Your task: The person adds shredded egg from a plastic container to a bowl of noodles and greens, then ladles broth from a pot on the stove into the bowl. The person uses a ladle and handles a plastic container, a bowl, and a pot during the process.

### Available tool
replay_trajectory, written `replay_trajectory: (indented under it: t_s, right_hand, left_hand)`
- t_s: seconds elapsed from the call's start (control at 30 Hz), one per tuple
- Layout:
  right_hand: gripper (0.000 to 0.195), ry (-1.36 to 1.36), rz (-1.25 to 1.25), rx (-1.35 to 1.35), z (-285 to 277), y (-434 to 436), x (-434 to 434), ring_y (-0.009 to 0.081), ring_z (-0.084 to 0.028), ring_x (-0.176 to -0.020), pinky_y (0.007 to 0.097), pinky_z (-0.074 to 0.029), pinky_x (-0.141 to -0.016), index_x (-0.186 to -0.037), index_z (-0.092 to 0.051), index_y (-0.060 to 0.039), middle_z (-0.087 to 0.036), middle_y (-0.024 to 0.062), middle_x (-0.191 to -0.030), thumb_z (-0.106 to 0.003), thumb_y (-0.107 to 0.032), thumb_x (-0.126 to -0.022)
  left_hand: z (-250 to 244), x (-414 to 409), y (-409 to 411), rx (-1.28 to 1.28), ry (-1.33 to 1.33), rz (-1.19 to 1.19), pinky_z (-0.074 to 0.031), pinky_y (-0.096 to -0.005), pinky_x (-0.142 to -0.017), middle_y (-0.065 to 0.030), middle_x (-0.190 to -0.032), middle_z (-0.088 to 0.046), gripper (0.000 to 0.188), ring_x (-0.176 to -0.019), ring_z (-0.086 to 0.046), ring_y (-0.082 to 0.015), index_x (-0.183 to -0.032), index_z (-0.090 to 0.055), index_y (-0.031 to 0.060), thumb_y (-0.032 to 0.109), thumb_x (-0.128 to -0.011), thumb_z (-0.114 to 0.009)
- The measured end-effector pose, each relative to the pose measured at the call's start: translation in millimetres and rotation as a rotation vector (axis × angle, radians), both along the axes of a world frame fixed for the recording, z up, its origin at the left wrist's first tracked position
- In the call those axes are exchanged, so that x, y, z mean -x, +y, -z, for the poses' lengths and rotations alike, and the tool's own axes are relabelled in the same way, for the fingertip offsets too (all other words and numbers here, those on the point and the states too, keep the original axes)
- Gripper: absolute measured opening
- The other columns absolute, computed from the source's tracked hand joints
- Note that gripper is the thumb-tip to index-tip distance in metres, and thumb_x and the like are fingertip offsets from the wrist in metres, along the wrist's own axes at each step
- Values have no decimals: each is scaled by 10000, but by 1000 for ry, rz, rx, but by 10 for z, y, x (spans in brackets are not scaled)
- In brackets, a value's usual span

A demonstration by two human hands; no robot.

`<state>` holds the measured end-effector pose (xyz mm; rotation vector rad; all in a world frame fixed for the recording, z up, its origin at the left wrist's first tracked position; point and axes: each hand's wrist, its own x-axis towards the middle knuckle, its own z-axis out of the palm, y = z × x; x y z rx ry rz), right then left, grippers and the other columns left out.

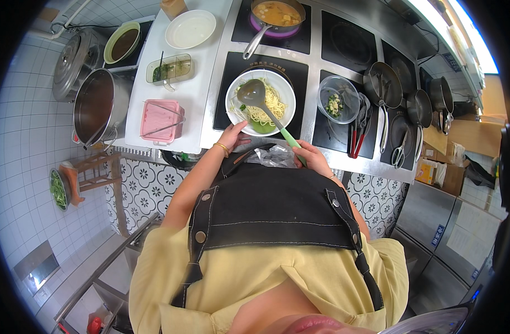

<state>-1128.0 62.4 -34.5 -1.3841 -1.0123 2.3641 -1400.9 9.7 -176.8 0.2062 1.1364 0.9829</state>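
Observation:
My right hand [313, 158] grips the green handle of a ladle [252, 93], whose grey bowl lies over the noodles at the left inside of a white bowl [291, 112]. The ladle's bowl appears to hold liquid. Pale noodles [273, 104] and green leaves [263, 126] are in the white bowl, which sits on a black cooktop plate [221, 109]. My left hand [235, 137] is at the white bowl's near left rim, with its fingers apart and touching the rim; its underside is partly hidden.
A saucepan of orange soup [278, 14] stands on the far burner, its handle towards me. Right of the noodles are a clear tub [338, 100], red-handled tongs [357, 133], pans [383, 85] and scissors [399, 153]. On the left are a condiment box [171, 69], a pink container [161, 121] and a deep pot [97, 106].

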Motion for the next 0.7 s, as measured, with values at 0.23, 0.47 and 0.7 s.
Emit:
replay_trajectory:
  t_s: [0.23,0.47,0.7]
  right_hand:
    - [286,-11,-9,-9,-31,-3,10,76,-467,-586,230,-354,-545,-1143,-547,-47,-477,-30,-704,-555,-201,-902]
    - [301,-21,-33,-24,-10,0,-4,74,-467,-594,230,-367,-556,-1159,-537,-51,-479,-30,-731,-550,-213,-906]
    - [319,-24,-55,-22,-21,8,-5,72,-470,-597,233,-376,-552,-1174,-526,-52,-483,-27,-744,-549,-226,-908]
  left_hand:
    - [6,-8,0,-4,-4,-32,-499,-420,-867,-118,-1215,-538,621,-1048,-571,-237,-1311,-375,28,389,-866,-616]
    - [-46,-13,10,12,13,-13,-461,-453,-927,-137,-1266,-507,623,-1128,-538,-275,-1328,-361,29,389,-876,-592]
    - [8,-8,4,17,8,-23,-465,-451,-921,-142,-1260,-511,616,-1111,-548,-280,-1323,-367,24,384,-876,-592]
